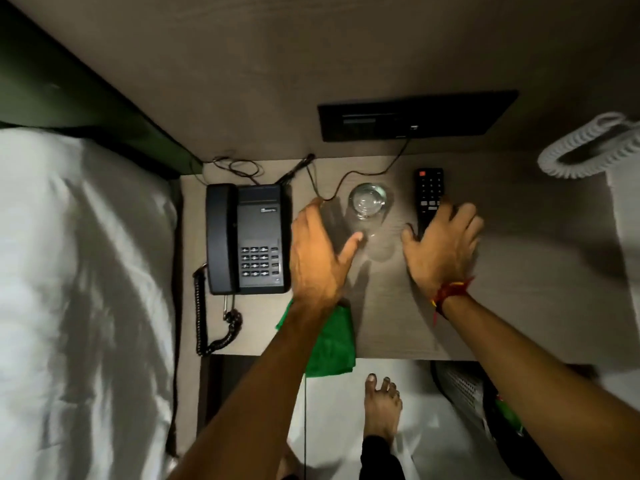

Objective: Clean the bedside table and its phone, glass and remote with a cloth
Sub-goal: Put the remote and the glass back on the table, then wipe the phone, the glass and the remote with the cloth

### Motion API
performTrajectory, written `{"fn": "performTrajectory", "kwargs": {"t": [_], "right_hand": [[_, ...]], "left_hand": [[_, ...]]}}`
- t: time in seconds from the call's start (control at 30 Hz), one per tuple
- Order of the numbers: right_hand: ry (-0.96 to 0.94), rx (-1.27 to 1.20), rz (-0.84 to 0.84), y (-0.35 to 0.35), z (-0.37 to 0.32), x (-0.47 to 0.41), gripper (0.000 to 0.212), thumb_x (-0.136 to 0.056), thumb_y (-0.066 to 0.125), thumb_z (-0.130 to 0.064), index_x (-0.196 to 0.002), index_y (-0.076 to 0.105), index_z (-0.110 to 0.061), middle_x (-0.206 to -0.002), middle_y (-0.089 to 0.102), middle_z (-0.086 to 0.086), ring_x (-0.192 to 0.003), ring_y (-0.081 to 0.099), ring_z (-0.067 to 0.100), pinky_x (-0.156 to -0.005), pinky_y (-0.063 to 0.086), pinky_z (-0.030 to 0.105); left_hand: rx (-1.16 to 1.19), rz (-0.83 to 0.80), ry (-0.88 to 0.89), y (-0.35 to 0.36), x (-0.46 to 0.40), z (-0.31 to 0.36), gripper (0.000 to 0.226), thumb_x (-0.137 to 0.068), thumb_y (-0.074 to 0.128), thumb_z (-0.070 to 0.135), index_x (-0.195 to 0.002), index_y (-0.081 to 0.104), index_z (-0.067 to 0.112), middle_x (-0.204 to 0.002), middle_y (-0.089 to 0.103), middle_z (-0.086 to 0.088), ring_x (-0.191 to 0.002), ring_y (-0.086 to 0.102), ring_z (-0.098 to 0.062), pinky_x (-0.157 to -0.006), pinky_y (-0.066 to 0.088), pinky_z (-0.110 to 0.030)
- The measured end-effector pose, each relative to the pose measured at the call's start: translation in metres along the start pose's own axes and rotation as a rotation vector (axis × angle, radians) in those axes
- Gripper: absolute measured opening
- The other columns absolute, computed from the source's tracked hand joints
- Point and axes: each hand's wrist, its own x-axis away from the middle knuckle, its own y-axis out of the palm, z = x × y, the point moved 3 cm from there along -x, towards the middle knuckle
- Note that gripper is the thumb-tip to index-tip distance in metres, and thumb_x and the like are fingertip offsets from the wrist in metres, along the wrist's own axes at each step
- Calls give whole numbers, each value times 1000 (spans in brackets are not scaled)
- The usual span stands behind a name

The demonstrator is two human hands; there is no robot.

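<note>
Desk (519, 271): I see a pale wood-grain top, viewed from above, with a bed (86, 271) along its left edge.
Phone (246, 239): dark corded set at the desk's left side, handset in its cradle, coiled cord (204, 320) trailing toward the front edge.
Glass (370, 206): clear, upright, near the desk's centre, between my two hands.
Remote (428, 197): black, lying lengthwise to the right of the glass; its near end is hidden under my right hand.
Cloth (334, 344): green, at the desk's front edge, partly hanging over it and partly hidden beneath my left forearm.
Left hand (320, 251): fingers spread wide, empty, hovering just left of the glass, thumb pointing toward its base; whether it touches I cannot tell.
Right hand (441, 242): fingers spread, laid over the remote's lower end; I cannot tell whether it grips it. A red thread band (448, 294) circles the wrist.
Wall panel (415, 116): black, behind the desk, with a thin cable (367, 173) running down from it.
</note>
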Motion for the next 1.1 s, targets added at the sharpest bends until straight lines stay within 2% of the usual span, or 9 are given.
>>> {"fn": "performTrajectory", "kwargs": {"t": [0.07, 0.23, 0.37, 0.67, 0.77, 0.83, 0.93, 1.0, 1.1], "right_hand": [[-101, -95, -20, 7, -7, 26, 60, -81, 72, -39, -127, 53, -5, -128, 48, 21, -116, 49, 41, -95, 50, 52], [-204, -300, -427, 41, -21, 101, 65, -75, 80, -53, -122, 57, -16, -126, 49, 9, -119, 52, 33, -103, 50, 46], [-193, -309, -551, 53, -23, 143, 80, -60, 93, -42, -120, 47, -19, -112, 45, -3, -111, 53, 30, -96, 52, 45], [394, -811, -607, 68, -30, 175, 29, -77, 81, 0, -104, 70, 4, -101, 76, 20, -78, 69, 26, -69, 59, 31], [247, -861, -502, 43, -60, 162, 19, -86, 73, -4, -102, 64, -10, -105, 75, 20, -76, 68, 21, -65, 57, 30], [86, -872, -391, 20, -87, 148, 24, -90, 68, -8, -108, 54, -16, -99, 73, 5, -73, 69, 6, -60, 58, 27], [-265, -783, -222, -9, -141, 125, 28, -94, 62, -6, -115, 44, -10, -93, 65, -11, -74, 67, -13, -54, 51, 8], [-434, -690, -160, -15, -182, 111, 35, -95, 62, -5, -124, 42, -2, -104, 72, 4, -85, 73, 3, -58, 51, 10], [-647, -480, -137, -5, -239, 97, 50, -97, 58, -3, -142, 37, -5, -124, 68, 17, -102, 73, 31, -75, 62, 33]], "left_hand": [[-71, 73, -13, -27, 20, -24, 82, -87, 68, 52, -152, 32, 20, -154, 40, -7, -142, 44, -25, -119, 41, -50], [-336, 223, -38, -82, 72, -104, 80, -97, 61, 45, -159, 29, 6, -168, 25, -15, -155, 27, -34, -127, 27, -51], [-363, 33, -121, -93, 109, -165, 89, -102, 51, 51, -165, 3, 10, -174, 0, -12, -161, 10, -33, -130, 18, -50], [-569, -176, 9, -86, 117, -208, 79, -106, 34, 52, -165, 5, 8, -174, -1, -12, -162, 0, -26, -131, 4, -43], [-624, -207, 53, -88, 117, -215, 78, -107, 30, 50, -165, 2, 7, -174, -6, -13, -162, -5, -26, -132, 4, -45], [-629, -238, 54, -88, 117, -219, 77, -107, 26, 51, -164, -3, 9, -174, -11, -12, -162, -10, -25, -132, 2, -44], [-624, -249, 51, -88, 115, -221, 75, -108, 22, 51, -164, -8, 11, -173, -15, -9, -161, -14, -23, -130, -4, -42], [-583, -236, 46, -89, 114, -220, 74, -108, 22, 50, -164, -7, 12, -173, -15, -7, -161, -14, -20, -128, -8, -39], [-546, -214, 44, -90, 115, -220, 72, -108, 22, 49, -164, -5, 13, -174, -12, -6, -161, -13, -19, -128, -7, -38]]}}
